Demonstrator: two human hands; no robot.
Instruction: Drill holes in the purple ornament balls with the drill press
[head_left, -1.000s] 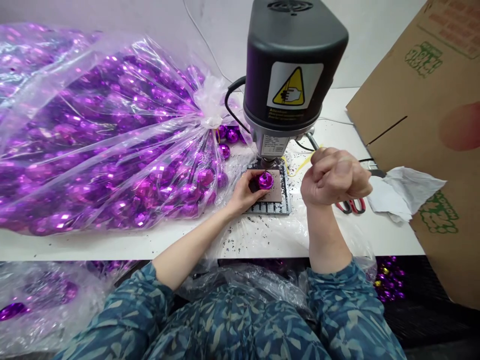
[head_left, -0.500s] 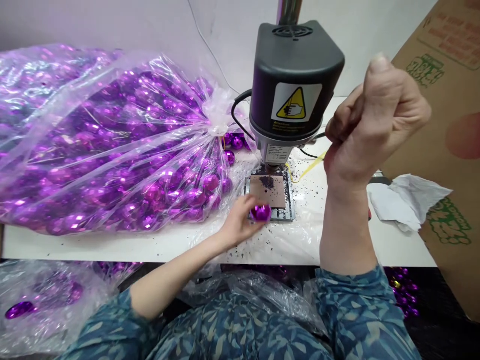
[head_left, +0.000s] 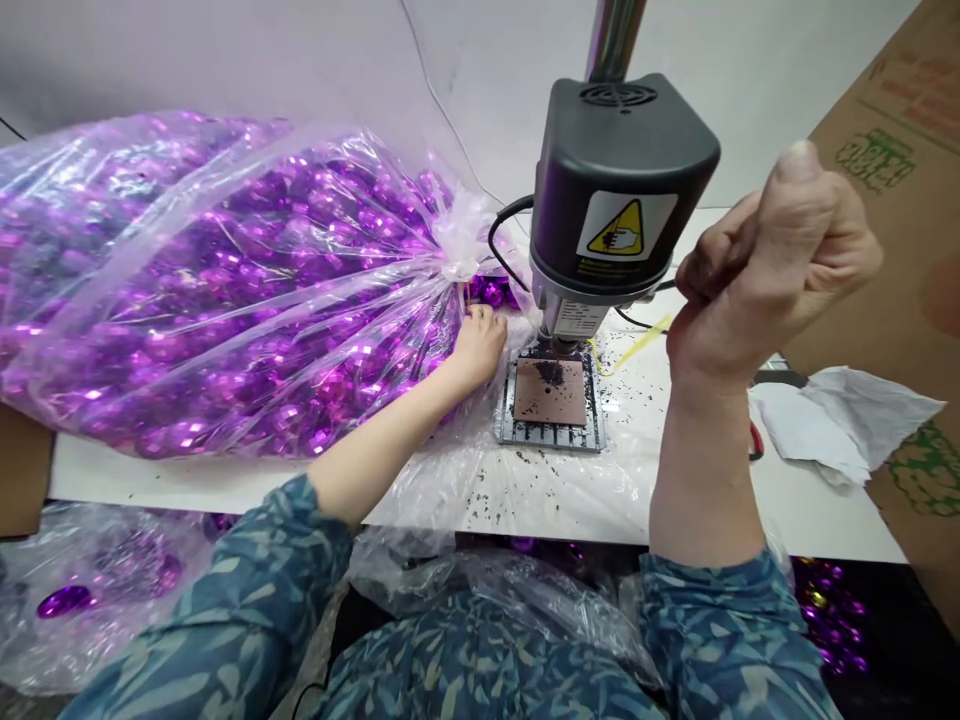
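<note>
My right hand (head_left: 776, 260) is closed in a fist beside the bench drill press (head_left: 626, 190), wrapped round its feed handle, which the fingers mostly hide. My left hand (head_left: 481, 345) is by the tied neck of a big clear plastic bag (head_left: 457, 235) packed with shiny purple faceted balls. Its fingers curl down toward a few loose purple balls (head_left: 496, 290); the fingertips and anything in them are hidden. Under the drill, a brown square board (head_left: 551, 392) with a small hole lies on the slotted metal base (head_left: 592, 440), with no ball on it.
Dark shavings (head_left: 487, 490) are scattered over the white table (head_left: 630, 470) and a plastic sheet. Crumpled white paper (head_left: 817, 420) and a red-handled tool (head_left: 756, 440) lie at right, before a large cardboard box (head_left: 915, 400). More purple balls (head_left: 832, 620) are below the table edge.
My left hand has moved from the board, where it held a purple ball, back and left to the bag's neck. My right hand keeps its grip. The view has shifted slightly.
</note>
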